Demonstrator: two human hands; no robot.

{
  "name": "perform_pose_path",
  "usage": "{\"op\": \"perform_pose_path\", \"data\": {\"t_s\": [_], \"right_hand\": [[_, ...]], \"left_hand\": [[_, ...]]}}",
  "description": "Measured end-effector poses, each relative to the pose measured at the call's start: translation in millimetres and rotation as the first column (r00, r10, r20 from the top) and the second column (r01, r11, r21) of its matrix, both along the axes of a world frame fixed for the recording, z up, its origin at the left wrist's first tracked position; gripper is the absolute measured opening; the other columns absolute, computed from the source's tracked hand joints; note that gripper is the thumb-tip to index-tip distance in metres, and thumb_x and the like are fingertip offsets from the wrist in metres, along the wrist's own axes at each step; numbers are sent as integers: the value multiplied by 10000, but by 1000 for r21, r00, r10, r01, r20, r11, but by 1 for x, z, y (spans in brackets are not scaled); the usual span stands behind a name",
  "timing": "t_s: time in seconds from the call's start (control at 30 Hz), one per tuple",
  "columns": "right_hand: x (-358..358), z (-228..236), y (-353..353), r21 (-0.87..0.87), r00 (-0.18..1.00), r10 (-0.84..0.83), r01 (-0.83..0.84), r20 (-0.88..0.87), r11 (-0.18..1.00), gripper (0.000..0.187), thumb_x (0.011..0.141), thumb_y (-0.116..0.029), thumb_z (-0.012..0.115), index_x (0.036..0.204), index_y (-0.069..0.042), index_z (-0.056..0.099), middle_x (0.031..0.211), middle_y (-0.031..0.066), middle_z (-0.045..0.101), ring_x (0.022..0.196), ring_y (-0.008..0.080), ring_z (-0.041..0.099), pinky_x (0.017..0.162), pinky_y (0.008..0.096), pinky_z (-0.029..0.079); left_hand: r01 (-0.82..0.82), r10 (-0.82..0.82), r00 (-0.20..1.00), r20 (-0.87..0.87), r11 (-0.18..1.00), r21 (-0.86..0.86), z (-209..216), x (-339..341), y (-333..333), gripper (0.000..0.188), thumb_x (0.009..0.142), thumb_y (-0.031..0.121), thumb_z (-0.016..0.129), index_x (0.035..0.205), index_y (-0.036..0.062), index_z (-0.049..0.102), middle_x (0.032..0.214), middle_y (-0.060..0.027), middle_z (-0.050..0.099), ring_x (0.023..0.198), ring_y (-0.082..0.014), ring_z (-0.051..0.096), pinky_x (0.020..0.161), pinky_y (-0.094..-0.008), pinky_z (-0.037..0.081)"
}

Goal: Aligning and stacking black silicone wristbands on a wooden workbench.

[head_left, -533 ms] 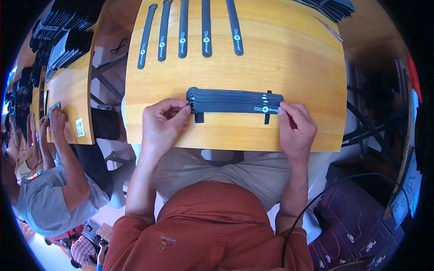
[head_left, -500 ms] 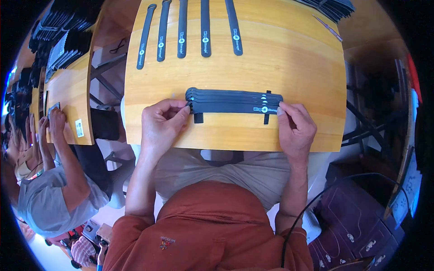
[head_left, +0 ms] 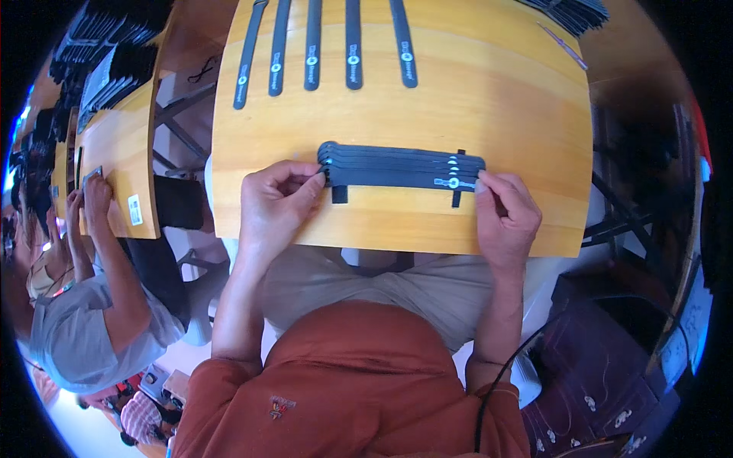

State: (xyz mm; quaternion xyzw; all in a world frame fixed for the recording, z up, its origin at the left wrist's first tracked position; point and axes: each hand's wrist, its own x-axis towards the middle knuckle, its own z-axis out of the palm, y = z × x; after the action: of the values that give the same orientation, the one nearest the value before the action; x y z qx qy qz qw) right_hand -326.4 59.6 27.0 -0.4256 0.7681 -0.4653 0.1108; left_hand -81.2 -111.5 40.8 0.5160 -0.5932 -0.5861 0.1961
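Several dark grey hook-and-loop straps [head_left: 393, 174] with white printing lie overlapped in a fanned stack, crosswise before me on the table. My left hand [head_left: 276, 202] pinches the left end of the nearest strap, where the straps have rounded loop ends. At the stack's other end, my right hand [head_left: 508, 221] grips the strap's tip between thumb and fingers. Beneath the stack run two short black strips, a left one [head_left: 339, 195] and a right one [head_left: 456, 199], their ends sticking out.
Farther up the wooden table [head_left: 504, 107], several single straps [head_left: 312, 46] lie spaced in a row. A thin screwdriver-like tool [head_left: 563, 46] and a pile of dark straps [head_left: 576, 11] are at the far right. A co-worker [head_left: 99, 320] sits at another table on the left.
The whole view has shifted slightly, with the far straps sitting higher in the picture. Both hands keep their pinch on the stack's ends.
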Motion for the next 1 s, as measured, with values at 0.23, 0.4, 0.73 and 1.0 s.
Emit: {"op": "perform_pose_path", "data": {"t_s": [0.23, 0.4, 0.73, 1.0], "right_hand": [[-1, 1, 2, 17, 1000, -3, 4, -26, 1000, 115, 894, 29, 711, 1005, 27, 742, 880, 99, 683, 700, 149, 636, 600, 270, 490], [-1, 0, 3, 11, 1000, -5, 5, -7, 1000, 125, 898, 26, 713, 1019, 29, 745, 893, 92, 680, 708, 135, 628, 602, 261, 484], [-2, -1, 2, 23, 999, 7, -6, -38, 1000, 118, 903, 16, 715, 1017, 26, 746, 884, 96, 675, 711, 145, 628, 609, 268, 481], [-3, -1, 3, 29, 1000, 5, -5, -28, 1000, 110, 906, 15, 721, 1014, 23, 742, 865, 84, 666, 668, 125, 595, 577, 256, 458]], "left_hand": [[21, -21, 999, -29, 1000, 10, 2, -1, 0, 98, 955, 22, 720, 1003, -63, 732, 737, -14, 680, 612, -39, 579, 558, -197, 474], [28, -28, 999, -17, 1000, 5, 3, -1, 0, 106, 953, 18, 720, 1018, -65, 735, 735, -12, 679, 612, -37, 573, 560, -198, 473], [35, -35, 999, 6, 999, -16, 4, -1, 0, 120, 947, 19, 725, 1025, -70, 742, 734, -17, 686, 619, -35, 584, 567, -192, 478], [19, -19, 1000, 9, 1000, -4, 4, -2, 2, 117, 949, 22, 721, 1021, -68, 741, 738, -19, 691, 625, -37, 592, 572, -193, 488]]}}
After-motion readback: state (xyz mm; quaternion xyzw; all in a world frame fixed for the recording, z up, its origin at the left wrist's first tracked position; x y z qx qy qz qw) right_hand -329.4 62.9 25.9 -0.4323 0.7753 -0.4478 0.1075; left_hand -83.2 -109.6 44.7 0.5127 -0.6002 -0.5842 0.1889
